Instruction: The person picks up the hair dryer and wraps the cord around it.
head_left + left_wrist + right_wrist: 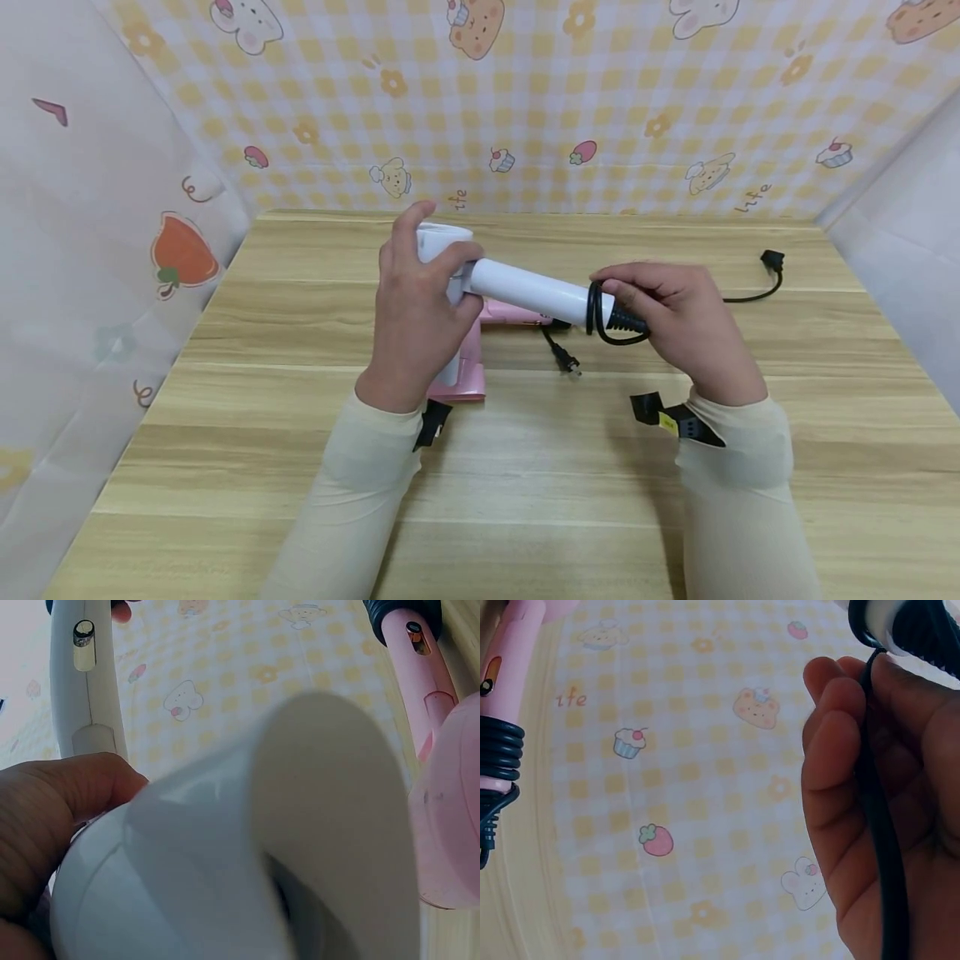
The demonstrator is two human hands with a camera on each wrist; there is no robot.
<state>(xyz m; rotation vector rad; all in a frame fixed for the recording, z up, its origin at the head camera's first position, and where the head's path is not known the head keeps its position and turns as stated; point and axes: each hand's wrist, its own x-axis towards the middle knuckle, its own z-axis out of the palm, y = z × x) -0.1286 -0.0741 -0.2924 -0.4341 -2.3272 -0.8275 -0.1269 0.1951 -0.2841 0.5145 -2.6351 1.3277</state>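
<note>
A white hair dryer (528, 293) is held over the table between both hands. My left hand (416, 321) grips its barrel, thumb by the joint of the handle; in the left wrist view the open end of the white barrel (187, 847) is close to the camera. The handle points right, with black cord (596, 308) looped around its end. There my right hand (682, 325) pinches the cord, which runs across the curled fingers in the right wrist view. Below and behind the white dryer lies a pink hair dryer (513, 313), partly hidden by it and my left hand.
A black plug (566, 360) lies on the wooden table (525, 500) beside the pink dryer. Another black plug (772, 260) on a cord is at the back right. A yellow checked cloth (540, 108) hangs behind the table, with pale cloth at both sides.
</note>
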